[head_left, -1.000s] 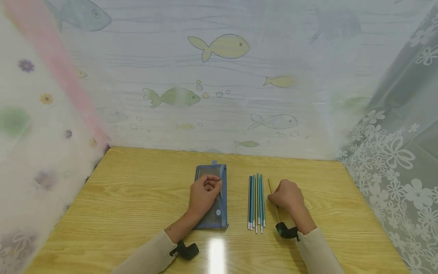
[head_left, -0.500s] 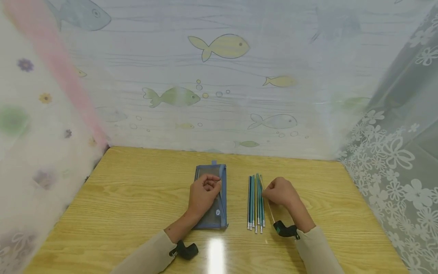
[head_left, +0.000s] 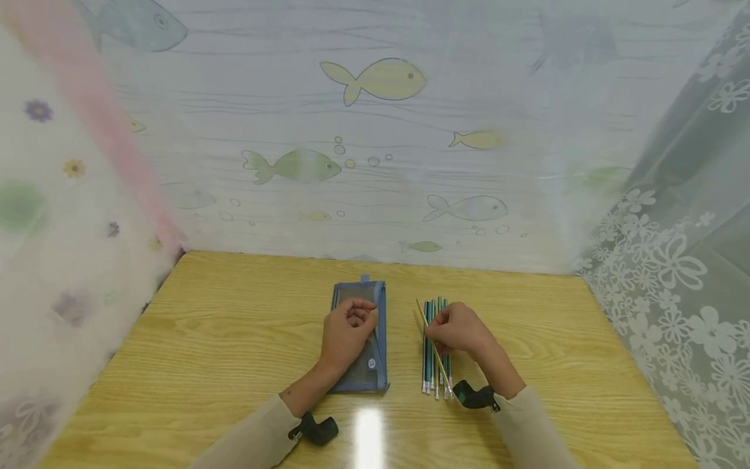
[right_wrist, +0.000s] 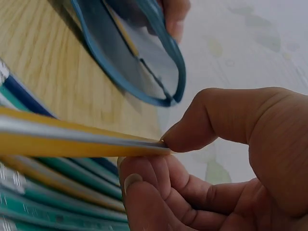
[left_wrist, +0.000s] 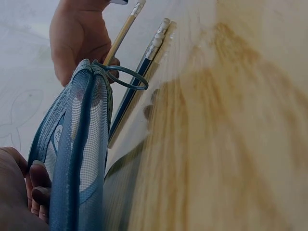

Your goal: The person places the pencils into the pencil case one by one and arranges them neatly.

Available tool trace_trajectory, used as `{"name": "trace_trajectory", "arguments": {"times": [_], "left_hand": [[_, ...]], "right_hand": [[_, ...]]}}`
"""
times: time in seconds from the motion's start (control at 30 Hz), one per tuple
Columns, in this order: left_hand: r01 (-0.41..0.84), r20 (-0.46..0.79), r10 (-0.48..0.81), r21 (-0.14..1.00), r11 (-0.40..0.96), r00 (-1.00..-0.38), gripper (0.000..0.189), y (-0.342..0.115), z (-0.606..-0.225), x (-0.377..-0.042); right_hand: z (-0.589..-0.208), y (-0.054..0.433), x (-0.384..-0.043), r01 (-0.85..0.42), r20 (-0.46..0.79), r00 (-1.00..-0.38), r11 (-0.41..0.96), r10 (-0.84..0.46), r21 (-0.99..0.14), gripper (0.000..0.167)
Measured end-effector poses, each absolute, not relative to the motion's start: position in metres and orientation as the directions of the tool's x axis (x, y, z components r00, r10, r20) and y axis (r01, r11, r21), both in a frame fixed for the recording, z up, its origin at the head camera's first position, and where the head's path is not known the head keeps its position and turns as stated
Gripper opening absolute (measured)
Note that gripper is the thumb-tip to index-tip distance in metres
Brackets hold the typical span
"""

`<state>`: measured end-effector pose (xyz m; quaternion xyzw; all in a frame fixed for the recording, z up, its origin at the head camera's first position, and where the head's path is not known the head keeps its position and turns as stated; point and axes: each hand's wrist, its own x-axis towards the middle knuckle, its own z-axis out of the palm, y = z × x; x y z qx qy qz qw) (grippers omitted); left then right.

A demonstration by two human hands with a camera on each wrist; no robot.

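Observation:
My left hand (head_left: 347, 335) pinches the opening edge of a blue mesh pencil pouch (head_left: 381, 352) on the table. The right wrist view looks into the pouch's gaping mouth (right_wrist: 113, 79), where a yellow pencil (right_wrist: 126, 36) lies inside. My right hand (head_left: 459, 331) holds another yellow pencil (right_wrist: 72, 139) between thumb and fingers. That pencil slants over a row of several pencils (head_left: 426, 374), mostly teal and dark blue, with white eraser ends towards me. In the left wrist view, the pouch (left_wrist: 79, 159) and its cord loop (left_wrist: 137, 77) stand before my right hand (left_wrist: 79, 41).
The wooden table (head_left: 234, 339) extends left and right of the pouch and pencils. A fish-print sheet (head_left: 293, 208) hangs at the back, and a lace curtain (head_left: 668, 293) on the right. Each wrist carries a black camera (head_left: 319, 430).
My right hand has moved left with the yellow pencil, from the right of the row to above it. The left hand and the pouch have stayed in place.

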<state>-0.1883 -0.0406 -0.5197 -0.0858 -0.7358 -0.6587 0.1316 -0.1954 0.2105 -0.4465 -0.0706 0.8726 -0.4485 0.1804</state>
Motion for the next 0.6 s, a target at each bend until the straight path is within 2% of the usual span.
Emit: {"name": "trace_trajectory", "arguments": {"times": [0.13, 0.6], "left_hand": [[0.299, 0.306, -0.043, 0.946, 0.121, -0.951, 0.006, -0.040, -0.518, -0.187], [0.280, 0.286, -0.030, 0.953, 0.118, -0.958, 0.006, -0.041, -0.516, -0.186]], "right_hand": [[-0.447, 0.202, -0.195, 0.042, -0.254, -0.920, 0.570, -0.298, -0.821, 0.014], [-0.452, 0.181, -0.204, 0.036, -0.251, -0.904, 0.522, -0.347, -0.852, 0.016]]}}
